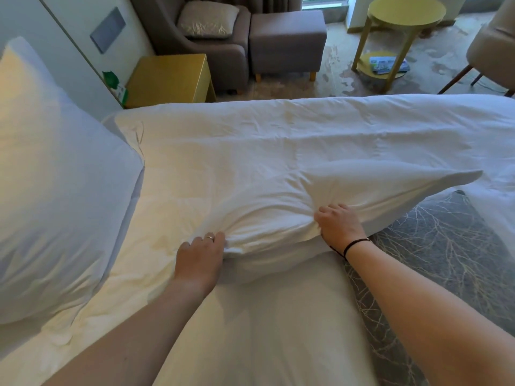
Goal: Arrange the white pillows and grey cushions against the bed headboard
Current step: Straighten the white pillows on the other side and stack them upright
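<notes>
A white pillow (pixel 320 201) lies across the middle of the bed, its far corner lifted to the right. My left hand (pixel 199 260) grips its near edge at the left, fingers bunched in the fabric. My right hand (pixel 338 222) grips the same edge further right. A second white pillow (pixel 55 190) stands at the left against the wall end of the bed. A grey cushion (pixel 434 263) with a pale branch pattern lies under my right forearm, partly beneath the held pillow.
The white duvet (pixel 278 135) covers the bed. Beyond it stand a yellow bedside table (pixel 170 79), a grey armchair (pixel 223 54) with another cushion (pixel 207 19), a footstool (pixel 287 40) and a round yellow table (pixel 404 12). Another chair (pixel 493 45) is at the right edge.
</notes>
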The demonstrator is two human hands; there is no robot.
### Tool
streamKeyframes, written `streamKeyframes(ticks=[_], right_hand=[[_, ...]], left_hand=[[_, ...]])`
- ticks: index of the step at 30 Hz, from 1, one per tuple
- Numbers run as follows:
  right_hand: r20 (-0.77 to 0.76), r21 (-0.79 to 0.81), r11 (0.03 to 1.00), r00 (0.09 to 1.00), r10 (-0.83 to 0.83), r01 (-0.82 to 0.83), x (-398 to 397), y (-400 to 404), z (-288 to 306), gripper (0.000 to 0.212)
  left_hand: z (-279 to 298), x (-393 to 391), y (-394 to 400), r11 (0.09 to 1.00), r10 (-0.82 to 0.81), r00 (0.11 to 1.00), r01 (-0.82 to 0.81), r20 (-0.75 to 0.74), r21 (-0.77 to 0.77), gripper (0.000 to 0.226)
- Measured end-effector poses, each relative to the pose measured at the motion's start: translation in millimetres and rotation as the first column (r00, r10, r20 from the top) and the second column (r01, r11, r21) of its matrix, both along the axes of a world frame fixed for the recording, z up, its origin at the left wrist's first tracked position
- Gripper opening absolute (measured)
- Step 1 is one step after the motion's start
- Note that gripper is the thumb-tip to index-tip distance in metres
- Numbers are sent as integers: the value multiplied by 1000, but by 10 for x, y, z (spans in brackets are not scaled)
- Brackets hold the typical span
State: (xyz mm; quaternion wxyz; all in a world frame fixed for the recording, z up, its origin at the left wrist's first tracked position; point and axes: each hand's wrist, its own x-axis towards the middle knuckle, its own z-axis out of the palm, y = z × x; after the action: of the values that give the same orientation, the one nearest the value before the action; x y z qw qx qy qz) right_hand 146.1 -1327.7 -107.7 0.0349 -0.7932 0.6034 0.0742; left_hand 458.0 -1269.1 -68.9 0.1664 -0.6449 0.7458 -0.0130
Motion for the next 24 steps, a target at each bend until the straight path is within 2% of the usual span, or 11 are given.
streamKeyframes(ticks=[4,7,11,15,17,18,19,20,21,23,24], right_hand=[[63,27,996,994,-90,88,-1,70,181,17],[112,53,991,985,-129,123,104,75,469,13],[155,31,996,984,-86,82,632,160,879,22],[241,106,984,956,-166,144,1411,164,1282,33],[354,169,962,898,-262,215,1868,28,1522,38],[416,194,947,853,-315,256,2114,-68,1637,40],[470,217,930,804,-366,296,2366,-188,1735,42],[527,249,912,744,-411,327,2619,-316,1814,41],[594,294,888,660,-459,352,2864,-453,1878,38],[686,389,842,492,-536,374,3327,-732,1945,27],[691,415,826,459,-559,380,3558,-880,1957,27]], left_hand=[[86,84,-31,1000,-22,1000,22,-7,6,20],[287,280,-146,996,-70,995,66,-71,-57,14],[750,826,-541,980,-80,978,42,-195,-192,14],[1319,1451,-1059,909,-132,984,71,-121,-410,18],[1579,1731,-1271,865,-36,982,-62,-184,-497,23],[1668,1854,-1323,854,67,952,-209,-298,-477,36],[1727,1972,-1315,846,179,874,-372,-452,-383,55],[1741,2075,-1249,840,269,744,-493,-612,-229,72],[1703,2166,-1145,845,327,590,-532,-738,-51,84],[1503,2311,-822,877,404,353,-412,-844,248,96],[1392,2385,-609,879,442,271,-323,-855,351,101]])
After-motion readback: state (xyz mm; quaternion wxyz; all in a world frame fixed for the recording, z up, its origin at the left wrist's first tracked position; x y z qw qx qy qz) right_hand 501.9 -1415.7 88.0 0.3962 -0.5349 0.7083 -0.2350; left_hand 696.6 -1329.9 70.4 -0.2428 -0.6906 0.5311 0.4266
